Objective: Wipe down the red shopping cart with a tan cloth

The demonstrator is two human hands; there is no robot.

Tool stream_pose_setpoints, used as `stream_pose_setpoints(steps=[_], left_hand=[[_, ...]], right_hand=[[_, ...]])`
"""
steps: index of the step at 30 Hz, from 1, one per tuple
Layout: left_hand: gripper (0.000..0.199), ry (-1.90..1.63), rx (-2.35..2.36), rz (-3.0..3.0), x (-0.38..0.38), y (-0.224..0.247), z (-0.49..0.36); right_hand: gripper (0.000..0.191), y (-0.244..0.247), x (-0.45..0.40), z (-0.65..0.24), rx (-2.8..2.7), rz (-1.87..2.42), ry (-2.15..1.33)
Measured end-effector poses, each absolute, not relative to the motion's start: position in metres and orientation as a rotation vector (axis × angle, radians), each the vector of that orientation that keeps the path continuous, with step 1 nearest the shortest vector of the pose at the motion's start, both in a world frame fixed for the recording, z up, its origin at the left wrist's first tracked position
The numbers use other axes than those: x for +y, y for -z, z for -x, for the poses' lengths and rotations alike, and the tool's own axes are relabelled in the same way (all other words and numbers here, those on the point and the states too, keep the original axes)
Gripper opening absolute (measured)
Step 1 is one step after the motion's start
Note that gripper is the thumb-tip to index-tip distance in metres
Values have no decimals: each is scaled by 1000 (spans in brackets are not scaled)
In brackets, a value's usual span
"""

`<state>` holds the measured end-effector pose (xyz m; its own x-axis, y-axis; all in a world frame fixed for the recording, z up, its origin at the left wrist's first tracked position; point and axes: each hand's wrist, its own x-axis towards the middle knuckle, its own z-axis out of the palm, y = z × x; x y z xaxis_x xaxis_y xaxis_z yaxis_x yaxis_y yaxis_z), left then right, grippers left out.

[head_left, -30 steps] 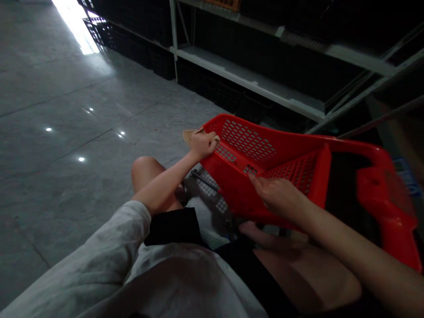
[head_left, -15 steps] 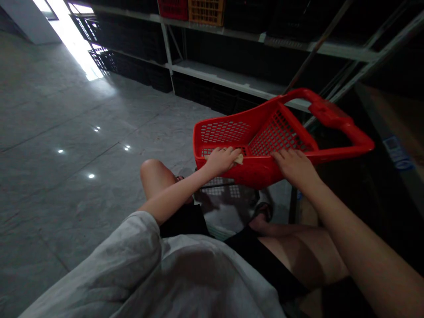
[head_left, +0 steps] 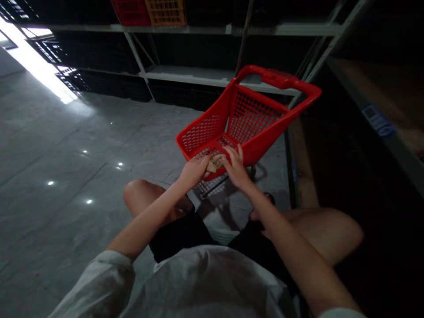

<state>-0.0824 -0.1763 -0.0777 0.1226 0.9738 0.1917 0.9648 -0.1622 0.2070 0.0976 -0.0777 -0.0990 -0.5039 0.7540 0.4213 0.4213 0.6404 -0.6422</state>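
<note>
A red plastic shopping cart (head_left: 265,137) with lattice sides stands turned before my knees. At its near rim, my left hand (head_left: 195,170) is closed on a crumpled beige cloth (head_left: 215,163). My right hand (head_left: 236,167) is just to the right of the cloth, its fingers apart over the cart's near side. Its thumb side comes up against the cloth, though whether it touches is hard to make out. The cart's raised handle points away to the right.
Behind the cart runs a metal shelf rack (head_left: 198,79) with dark crates, a red crate (head_left: 130,12) and an orange crate (head_left: 166,12). A thin pole (head_left: 244,37) leans against it. At the right is a dark ledge bearing a blue label (head_left: 378,120). Grey tiled floor (head_left: 66,154) extends left.
The cart has turned, its handle swinging further away. My right hand has left the rim on the right and come over beside the cloth in my left hand. The view has shifted right.
</note>
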Motion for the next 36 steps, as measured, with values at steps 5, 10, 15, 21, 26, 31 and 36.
stream_pose_setpoints(steps=[5,10,15,21,26,31,36], left_hand=[[63,-627,1715,-2226,-162,76,58],[109,-277,1646,-2224,-142,68,40],[87,-39,1749,-2311,-134,69,16],[52,-86,1673,-2365,-140,68,24],[55,-154,1591,-2310,-150,63,50],[59,-218,1566,-2136,-159,58,72],[64,-715,1553,-1748,-140,54,65]], right_hand=[[52,115,-138,-99,-1779,931,-777],[38,114,-136,-132,-1522,1050,-772],[25,129,-107,-168,-1231,1201,-660],[33,168,-138,-154,-1322,1240,-899],[35,165,-125,-128,-1250,1195,-851],[38,135,-30,-118,-1069,1196,-719],[41,132,-53,-82,-1012,1250,-690]])
